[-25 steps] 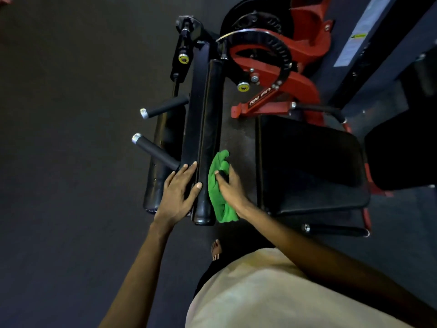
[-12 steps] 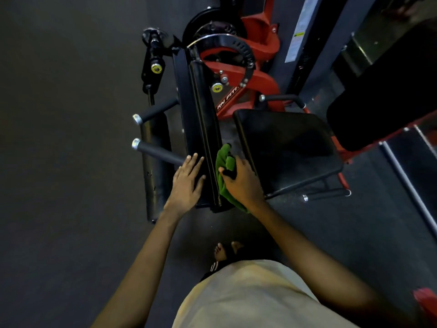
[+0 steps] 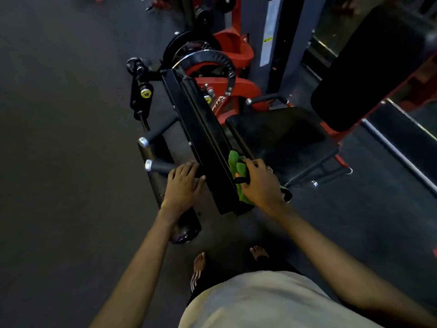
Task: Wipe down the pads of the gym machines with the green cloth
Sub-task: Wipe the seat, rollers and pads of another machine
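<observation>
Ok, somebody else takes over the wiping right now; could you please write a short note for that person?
Left hand: open, resting on the machine beside the near end of the long black padded bar.
Right hand: grips the crumpled green cloth and presses it against the right side of that bar, near its end.
Done: the cloth is on this bar; the picture cannot tell which pads are already clean.
Left: probably the far part of the bar, the square black seat pad, the big black back pad and the black cylindrical roller pad.
</observation>
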`<state>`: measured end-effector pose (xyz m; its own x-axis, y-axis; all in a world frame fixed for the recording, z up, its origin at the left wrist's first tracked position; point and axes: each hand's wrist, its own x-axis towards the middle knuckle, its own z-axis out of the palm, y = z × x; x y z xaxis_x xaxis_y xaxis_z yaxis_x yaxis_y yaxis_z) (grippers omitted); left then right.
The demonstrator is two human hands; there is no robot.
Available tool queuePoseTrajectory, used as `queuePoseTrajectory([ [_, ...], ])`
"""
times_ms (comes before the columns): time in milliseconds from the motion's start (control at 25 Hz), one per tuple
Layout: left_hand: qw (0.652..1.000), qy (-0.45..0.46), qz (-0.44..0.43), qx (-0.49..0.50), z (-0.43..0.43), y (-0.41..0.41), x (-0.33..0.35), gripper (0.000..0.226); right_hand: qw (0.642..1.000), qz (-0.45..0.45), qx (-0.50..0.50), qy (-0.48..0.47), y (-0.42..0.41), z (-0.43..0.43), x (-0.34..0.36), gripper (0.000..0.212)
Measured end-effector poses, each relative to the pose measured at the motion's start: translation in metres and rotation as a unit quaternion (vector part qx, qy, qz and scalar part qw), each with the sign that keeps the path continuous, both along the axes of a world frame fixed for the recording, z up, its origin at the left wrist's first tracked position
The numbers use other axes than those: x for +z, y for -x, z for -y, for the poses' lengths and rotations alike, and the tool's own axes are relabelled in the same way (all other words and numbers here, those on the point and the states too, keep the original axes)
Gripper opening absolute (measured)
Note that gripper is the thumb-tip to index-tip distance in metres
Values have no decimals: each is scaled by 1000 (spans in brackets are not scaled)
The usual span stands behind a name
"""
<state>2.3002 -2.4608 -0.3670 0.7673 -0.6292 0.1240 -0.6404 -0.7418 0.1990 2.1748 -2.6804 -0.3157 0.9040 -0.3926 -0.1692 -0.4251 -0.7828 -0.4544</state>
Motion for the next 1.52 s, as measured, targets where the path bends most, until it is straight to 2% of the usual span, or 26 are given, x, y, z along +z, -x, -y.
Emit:
queuePoseTrajectory([
  [120,993,-40,40,-107,-25,-43,-1,54,995,14,-42,92,6,-27,0,67],
  [280,971,-106,-1,-214,-31,-83,9,61,977,-2,-132,167,0,-56,9,62],
  [440,948,-152,-88,-267,-26,-105,23,48,964,-26,-63,257,13,-110,-1,69],
  [600,934,-214,-105,-266,-24,-116,31,58,958,-31,-53,282,7,-126,-4,61],
  [720,939,-205,-76,-264,-26,-114,33,59,960,-45,-77,266,4,-129,0,60],
  [840,944,-197,-56,-259,-29,-108,31,57,971,-36,-153,180,6,-146,-10,59],
  [960,943,-194,-67,-260,-26,-109,35,59,964,-22,-236,119,3,-154,-17,57],
  [1080,906,-235,-195,-293,-18,-125,43,63,944,-20,-311,110,-5,-169,-15,56],
  [1160,887,-231,-261,-304,-13,-134,47,62,934,-17,-340,105,-11,-177,-15,56],
  [1280,885,-213,-219,-352,-18,-142,34,60,894,0,-435,103,-26,-194,-20,59],
  [1400,868,-177,-211,-412,-32,-150,33,54,847,61,-516,111,-45,-232,-37,63],
  [1520,855,-157,-220,-443,-48,-168,36,59,838,71,-539,52,-64,-283,-68,62],
])
